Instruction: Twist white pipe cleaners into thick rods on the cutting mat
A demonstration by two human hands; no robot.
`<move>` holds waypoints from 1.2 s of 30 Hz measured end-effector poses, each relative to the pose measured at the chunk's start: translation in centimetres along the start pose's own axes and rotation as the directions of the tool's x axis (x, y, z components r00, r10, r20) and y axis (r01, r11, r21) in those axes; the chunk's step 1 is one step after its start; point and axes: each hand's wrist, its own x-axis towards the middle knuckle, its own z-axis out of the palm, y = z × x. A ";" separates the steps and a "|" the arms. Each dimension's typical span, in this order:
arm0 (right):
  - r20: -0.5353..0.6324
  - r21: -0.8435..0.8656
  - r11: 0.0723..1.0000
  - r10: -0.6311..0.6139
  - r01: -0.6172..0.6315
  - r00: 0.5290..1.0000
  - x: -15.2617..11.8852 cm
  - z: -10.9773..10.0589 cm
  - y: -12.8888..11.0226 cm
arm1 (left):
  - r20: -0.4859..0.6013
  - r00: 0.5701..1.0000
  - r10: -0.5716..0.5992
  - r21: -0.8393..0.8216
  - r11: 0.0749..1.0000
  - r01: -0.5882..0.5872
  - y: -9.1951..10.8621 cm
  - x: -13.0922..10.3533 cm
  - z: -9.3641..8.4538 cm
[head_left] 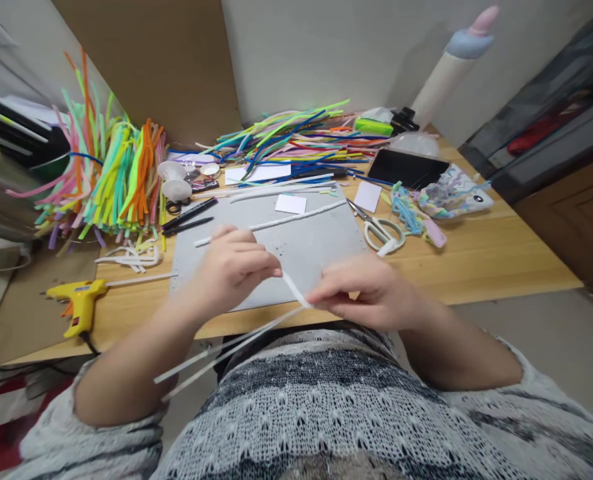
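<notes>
Between my two hands runs a short length of white pipe cleaners [292, 288], above the near edge of the grey mat. My left hand [239, 265] pinches its upper end between thumb and fingers. The fingers of my right hand [359, 288] are closed on the lower end, where the strands bend. From there two thin white ends trail down to the left, past the table edge. Behind my hands a long twisted white pipe cleaner [304, 215] lies slantwise across the grey mat [316, 247], with a small white card [290, 203] just beyond it.
A yellow glue gun [80, 303] lies at the left, below bundles of coloured pipe cleaners [109, 180]. More loose pipe cleaners [296, 137] are heaped at the back. Scissors [382, 232], a dark phone [407, 168] and a pastel braided piece [407, 210] are on the right.
</notes>
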 end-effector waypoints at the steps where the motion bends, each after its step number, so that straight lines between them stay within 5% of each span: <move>1: -0.107 0.020 0.999 0.043 -0.042 0.993 0.0 0.2 0.1 | 0.017 1.000 -0.021 -0.057 0.998 0.022 0.1 -0.2 1.1; 5: -0.376 -0.187 0.961 0.121 -0.203 0.919 -0.2 1.4 0.9 | 0.034 0.999 0.022 -0.113 0.993 -0.018 2.3 -1.2 4.0; 10: -0.214 -0.562 0.782 0.176 -0.268 0.961 -0.6 1.2 1.5 | -0.037 0.994 0.101 0.164 0.982 -0.094 3.4 -0.8 1.0; 13: 0.024 -0.446 0.880 0.191 -0.161 0.981 -0.5 0.0 0.9 | -0.031 0.992 0.124 0.206 0.972 -0.115 1.3 0.1 -1.1; 16: 0.138 -0.132 0.986 0.117 -0.099 0.983 -0.4 -0.7 0.5 | -0.018 0.995 0.093 0.052 0.994 -0.092 -0.9 0.6 -0.6; 20: -0.180 0.048 0.983 0.185 -0.179 0.966 -0.3 0.0 0.8 | 0.033 0.999 0.002 -0.133 0.991 0.002 -0.5 0.0 3.3; 22: -0.349 -0.089 0.969 0.186 -0.229 0.919 -0.3 0.7 1.3 | 0.059 0.998 -0.003 -0.127 0.992 0.011 1.0 -0.6 4.8; 24: -0.389 -0.332 0.898 0.148 -0.288 0.910 -0.4 1.1 1.8 | 0.042 0.999 0.010 -0.064 0.998 -0.007 2.4 -0.9 5.0; 28: -0.189 -0.601 0.743 0.225 -0.293 0.956 -0.7 0.5 1.7 | -0.023 0.998 0.056 0.097 0.994 -0.054 2.8 -0.2 2.0; 31: 0.103 -0.396 0.898 0.250 -0.191 0.963 -0.6 -0.9 1.3 | 0.015 0.998 0.066 0.072 0.995 -0.067 0.6 0.7 0.0; 33: 0.207 -0.138 0.973 0.209 -0.183 0.956 -0.6 -1.5 1.2 | 0.050 0.999 0.009 -0.052 0.999 -0.006 -0.8 0.9 0.4; 36: 0.024 0.077 0.967 0.241 -0.242 0.970 -0.5 -1.3 1.6 | 0.072 0.981 -0.179 -0.257 0.947 0.192 -1.2 0.4 3.2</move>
